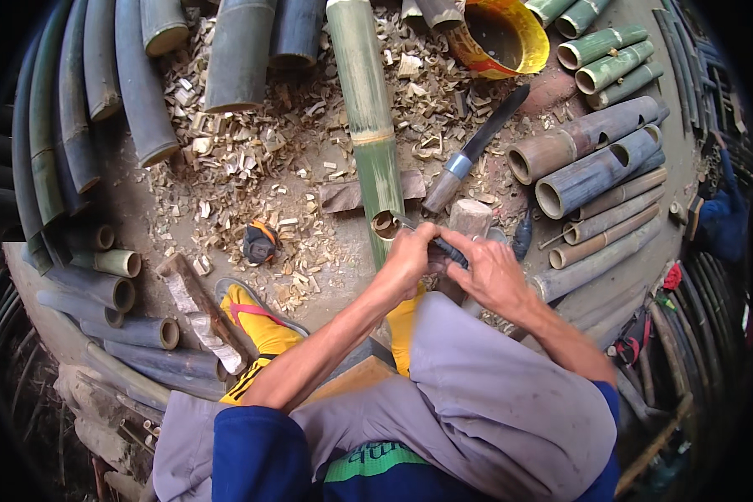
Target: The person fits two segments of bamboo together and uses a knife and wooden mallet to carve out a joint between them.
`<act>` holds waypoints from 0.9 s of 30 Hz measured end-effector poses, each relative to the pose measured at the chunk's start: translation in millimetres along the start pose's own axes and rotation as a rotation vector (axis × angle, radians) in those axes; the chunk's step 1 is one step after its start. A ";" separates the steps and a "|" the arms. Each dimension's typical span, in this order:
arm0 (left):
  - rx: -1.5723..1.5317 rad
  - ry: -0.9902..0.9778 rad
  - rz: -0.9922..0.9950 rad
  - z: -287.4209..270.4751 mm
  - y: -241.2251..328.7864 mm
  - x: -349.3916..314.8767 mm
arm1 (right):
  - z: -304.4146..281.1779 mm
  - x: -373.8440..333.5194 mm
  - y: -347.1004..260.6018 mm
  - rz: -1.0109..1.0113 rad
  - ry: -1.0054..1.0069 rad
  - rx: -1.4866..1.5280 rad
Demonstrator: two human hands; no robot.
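Note:
In front of me a long green bamboo pole [373,109] lies lengthwise, propped on a short wooden block [343,196]. A hole [384,222] is cut in its near part, with a pale rim. Both my hands are closed together round a dark-handled carving tool [450,251], and its thin blade reaches to the hole's edge. My left hand [408,258] is nearer the blade, beside the pole. Farther back on the handle, my right hand [492,272] grips it. The exact shape of the blade's tip cannot be made out.
Wood chips [226,134] cover the ground around the pole. A large knife [481,146], an upright wooden mallet-like piece [470,216] and a tape measure [261,243] lie near. Cut bamboo tubes [598,180] line both sides. A yellow bucket [523,38] stands far right.

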State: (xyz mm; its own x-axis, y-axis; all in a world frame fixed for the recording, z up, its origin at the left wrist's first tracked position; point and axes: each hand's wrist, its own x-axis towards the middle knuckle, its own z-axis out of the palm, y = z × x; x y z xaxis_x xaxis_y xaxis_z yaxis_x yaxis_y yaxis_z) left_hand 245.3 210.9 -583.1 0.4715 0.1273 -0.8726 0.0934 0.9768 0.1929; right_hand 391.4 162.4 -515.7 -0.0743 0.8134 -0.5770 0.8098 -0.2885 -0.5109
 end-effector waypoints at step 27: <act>-0.383 -0.006 -0.139 3.5 -6.7 -19.9 | 1.0 38.8 27.5 -0.241 -0.384 -0.117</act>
State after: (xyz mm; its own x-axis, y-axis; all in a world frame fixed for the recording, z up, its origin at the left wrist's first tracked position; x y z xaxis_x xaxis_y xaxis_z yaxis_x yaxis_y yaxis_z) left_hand 238.4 201.2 -565.4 0.4830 -0.0101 -0.8756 -0.1761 0.9784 -0.1084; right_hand 410.2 185.5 -552.8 -0.4602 0.5983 -0.6559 0.8017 -0.0374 -0.5966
